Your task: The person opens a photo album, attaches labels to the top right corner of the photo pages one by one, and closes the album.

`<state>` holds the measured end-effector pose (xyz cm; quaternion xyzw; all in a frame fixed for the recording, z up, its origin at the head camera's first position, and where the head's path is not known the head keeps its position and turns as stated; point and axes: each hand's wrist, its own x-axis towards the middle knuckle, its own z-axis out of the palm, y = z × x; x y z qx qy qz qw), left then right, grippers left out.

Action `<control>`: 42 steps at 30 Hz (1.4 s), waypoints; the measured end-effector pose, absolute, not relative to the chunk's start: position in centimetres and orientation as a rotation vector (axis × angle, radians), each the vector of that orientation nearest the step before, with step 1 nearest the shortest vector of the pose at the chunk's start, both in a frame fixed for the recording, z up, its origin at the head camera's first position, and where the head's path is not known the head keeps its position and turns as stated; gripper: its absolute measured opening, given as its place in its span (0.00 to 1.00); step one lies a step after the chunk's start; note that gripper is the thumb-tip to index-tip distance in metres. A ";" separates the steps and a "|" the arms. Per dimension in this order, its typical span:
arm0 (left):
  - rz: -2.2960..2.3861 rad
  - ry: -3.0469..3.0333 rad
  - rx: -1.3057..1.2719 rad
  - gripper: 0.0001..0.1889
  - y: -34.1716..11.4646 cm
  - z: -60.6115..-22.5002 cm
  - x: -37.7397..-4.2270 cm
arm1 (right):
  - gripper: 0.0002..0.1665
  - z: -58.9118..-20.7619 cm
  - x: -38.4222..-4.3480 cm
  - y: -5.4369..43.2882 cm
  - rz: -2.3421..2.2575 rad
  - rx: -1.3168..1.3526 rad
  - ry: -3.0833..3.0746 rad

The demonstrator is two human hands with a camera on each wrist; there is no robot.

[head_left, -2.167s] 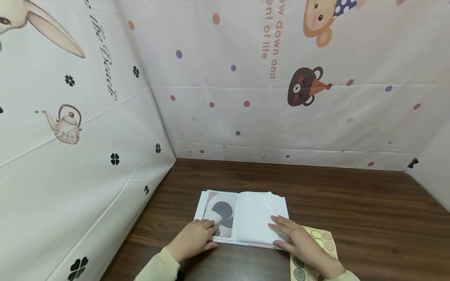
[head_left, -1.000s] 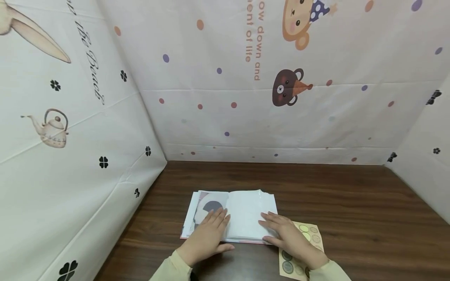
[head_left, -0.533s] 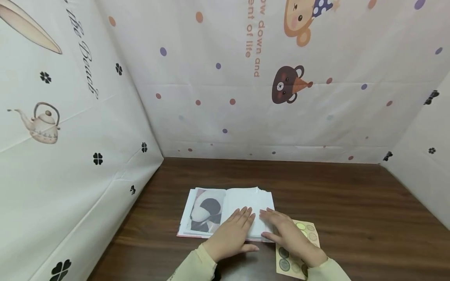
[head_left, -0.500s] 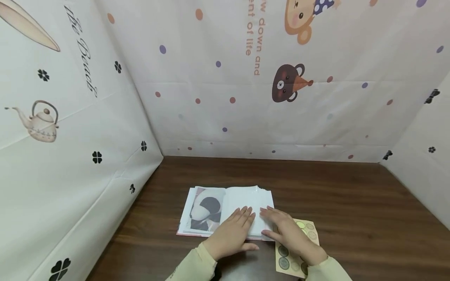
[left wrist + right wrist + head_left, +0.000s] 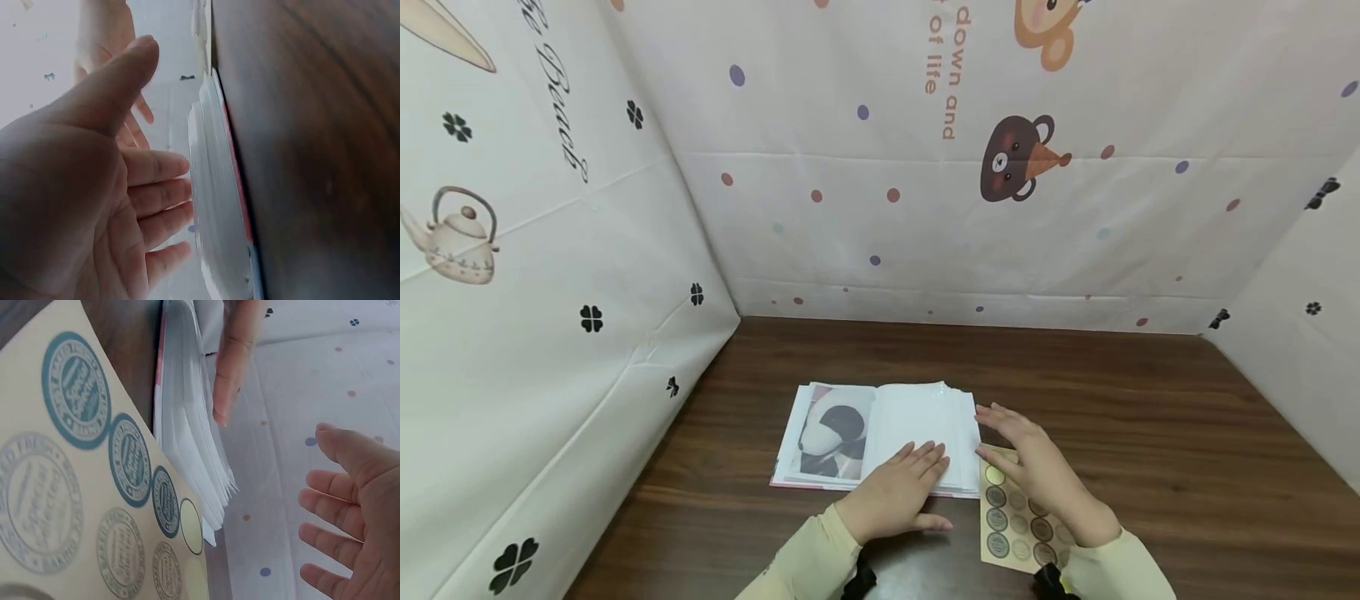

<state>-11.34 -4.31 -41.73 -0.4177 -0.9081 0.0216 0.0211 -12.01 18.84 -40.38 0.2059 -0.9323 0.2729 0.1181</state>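
Note:
A photo album (image 5: 917, 412) lies spread on the table, its right page white. A picture of a white shape with a dark patch (image 5: 835, 429) fills the left page. My left hand (image 5: 898, 487) has its fingers straight on the lower right page; in the left wrist view its fingertips meet the stacked pages (image 5: 219, 181). Beside the album's right edge is my right hand (image 5: 1045, 467), fingers spread, holding nothing. It hovers over a cream sheet of round stickers (image 5: 1009, 533). Part of that sheet is hidden under the hand and sleeve.
The dark wooden table (image 5: 1112, 375) extends behind and to both sides of the album. White printed sheeting (image 5: 820, 250) closes off the back, left and right. Black bands (image 5: 859, 579) show at both wrists.
My left hand has moved from the left page across to the right page. My right hand has shifted right, off the page, uncovering more stickers. The head view has shifted.

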 end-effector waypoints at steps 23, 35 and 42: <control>0.023 -2.875 -1.309 0.46 -4.1 -42.2 -11.1 | 0.25 -40.1 -10.1 25.6 0.777 0.339 -2.810; 0.008 -2.881 -1.320 0.46 -4.0 -42.3 -11.1 | 0.25 -41.9 -9.3 28.0 0.752 0.308 -2.894; -0.003 -2.877 -1.314 0.46 -4.0 -42.3 -11.0 | 0.27 -43.0 -9.5 28.5 0.756 0.356 -2.905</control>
